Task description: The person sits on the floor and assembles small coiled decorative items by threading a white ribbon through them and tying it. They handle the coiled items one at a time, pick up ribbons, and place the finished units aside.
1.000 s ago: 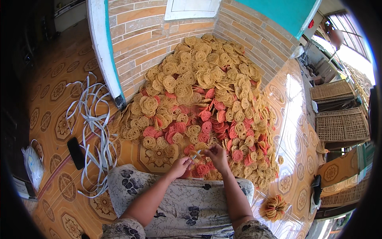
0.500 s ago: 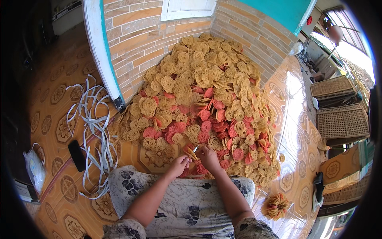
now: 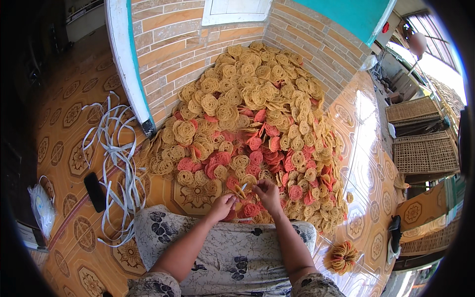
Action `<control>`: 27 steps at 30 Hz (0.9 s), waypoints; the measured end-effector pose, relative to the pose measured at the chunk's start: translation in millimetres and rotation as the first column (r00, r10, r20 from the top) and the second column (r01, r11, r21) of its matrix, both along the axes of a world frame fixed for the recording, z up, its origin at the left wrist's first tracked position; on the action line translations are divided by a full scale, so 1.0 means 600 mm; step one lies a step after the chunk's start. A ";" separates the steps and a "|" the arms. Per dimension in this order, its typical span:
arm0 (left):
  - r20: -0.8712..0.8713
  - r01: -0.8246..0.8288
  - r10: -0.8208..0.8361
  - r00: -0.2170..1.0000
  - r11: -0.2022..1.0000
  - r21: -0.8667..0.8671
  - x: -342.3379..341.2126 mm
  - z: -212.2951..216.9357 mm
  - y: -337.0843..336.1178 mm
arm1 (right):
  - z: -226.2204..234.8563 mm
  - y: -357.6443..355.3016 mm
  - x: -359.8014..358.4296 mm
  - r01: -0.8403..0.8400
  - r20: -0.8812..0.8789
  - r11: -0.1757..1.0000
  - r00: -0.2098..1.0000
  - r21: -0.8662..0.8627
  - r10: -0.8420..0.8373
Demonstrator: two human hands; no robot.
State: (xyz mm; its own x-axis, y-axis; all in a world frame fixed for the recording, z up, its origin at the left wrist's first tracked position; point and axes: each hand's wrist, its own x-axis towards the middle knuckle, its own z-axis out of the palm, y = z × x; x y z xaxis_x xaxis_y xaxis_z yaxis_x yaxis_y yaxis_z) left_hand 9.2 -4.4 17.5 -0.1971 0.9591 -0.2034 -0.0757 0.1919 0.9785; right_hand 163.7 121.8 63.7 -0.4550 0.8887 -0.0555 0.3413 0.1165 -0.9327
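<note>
Thin round lacy discs, tan and coral-red, lie in a big heap (image 3: 252, 99) before me; they look like dried nets or wafers. At the heap's near edge my left hand (image 3: 222, 205) is closed, pinching a few discs (image 3: 240, 192) by their edge. A short white strip end (image 3: 244, 186) sticks up from those discs. Just right of it, my right hand (image 3: 268, 194) is closed in a pinch; what its fingertips hold is too small to make out. Below the hands, a piece of white strip (image 3: 246, 219) lies at the edge of my patterned clothing.
Loose white strips (image 3: 116, 168) lie tangled on the tiled floor at left, beside a black phone (image 3: 94, 192) and a clear plastic bag (image 3: 41, 210). At right sits a ring-shaped bundle of discs (image 3: 342, 257). Woven baskets (image 3: 425, 152) stand farther right; a brick wall (image 3: 170, 49) backs the heap.
My right hand has moved slightly to the right, away from the discs and the white strip end. My left hand stays nearly in place with the discs.
</note>
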 end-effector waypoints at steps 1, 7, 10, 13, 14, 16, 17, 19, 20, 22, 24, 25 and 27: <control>0.006 0.003 -0.003 1.000 1.000 -0.010 0.000 0.000 0.000 | 0.003 -0.002 -0.002 0.000 0.032 1.000 0.999 0.010 0.000; 0.023 0.005 -0.006 1.000 1.000 0.023 0.001 -0.009 0.003 | 0.014 -0.009 -0.005 -0.007 0.111 0.995 0.994 0.095 -0.004; -0.012 0.022 -0.022 1.000 1.000 0.012 0.000 -0.016 0.003 | 0.010 -0.006 0.001 -0.327 0.099 0.895 0.945 0.303 0.311; -0.040 -0.029 0.030 0.999 0.999 0.036 0.000 -0.020 0.005 | -0.004 0.004 0.004 -0.356 0.290 0.861 0.921 0.364 0.258; -0.058 -0.025 0.028 0.998 0.998 0.053 0.000 -0.021 0.006 | -0.012 0.005 -0.001 -0.297 0.295 0.857 0.938 0.422 0.179; -0.104 0.008 -0.008 0.995 1.000 0.005 0.000 -0.021 0.007 | -0.027 0.003 -0.007 -0.393 0.499 0.712 0.864 0.582 0.069; -0.088 0.000 0.001 0.996 1.000 0.011 -0.001 -0.021 0.006 | -0.032 0.003 -0.011 -0.466 0.603 0.645 0.798 0.606 0.010; -0.100 -0.005 0.004 0.995 1.000 -0.012 -0.004 -0.018 0.004 | -0.036 0.009 -0.014 -0.416 0.570 0.668 0.821 0.618 -0.016; -0.072 -0.007 0.008 0.997 1.000 0.009 -0.004 -0.018 0.004 | -0.036 0.013 -0.015 -0.353 0.512 0.691 0.858 0.631 -0.030; -0.053 -0.017 0.018 0.998 1.000 0.018 -0.003 -0.017 0.003 | -0.031 0.022 -0.014 -0.128 0.219 0.811 0.976 0.571 0.000; -0.019 -0.029 0.030 0.999 0.999 0.033 -0.002 -0.017 0.004 | -0.023 0.029 -0.007 -0.079 0.260 0.966 0.966 0.247 0.013; -0.013 -0.025 0.025 1.000 1.000 0.014 -0.001 -0.016 0.004 | -0.020 0.031 -0.003 -0.034 0.287 0.997 0.958 0.075 0.012; -0.018 -0.004 0.004 1.000 0.999 0.048 0.000 -0.015 0.005 | -0.016 0.030 0.001 0.008 0.154 0.999 0.988 0.031 -0.013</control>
State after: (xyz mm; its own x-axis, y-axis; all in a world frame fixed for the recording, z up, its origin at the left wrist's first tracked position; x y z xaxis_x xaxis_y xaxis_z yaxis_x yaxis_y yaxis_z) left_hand 9.4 -1.3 8.3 -0.2041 0.9669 -0.1534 -0.0589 0.1443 0.9878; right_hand 164.1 139.7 54.1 -0.4339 0.8957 -0.0971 0.4817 0.1396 -0.8651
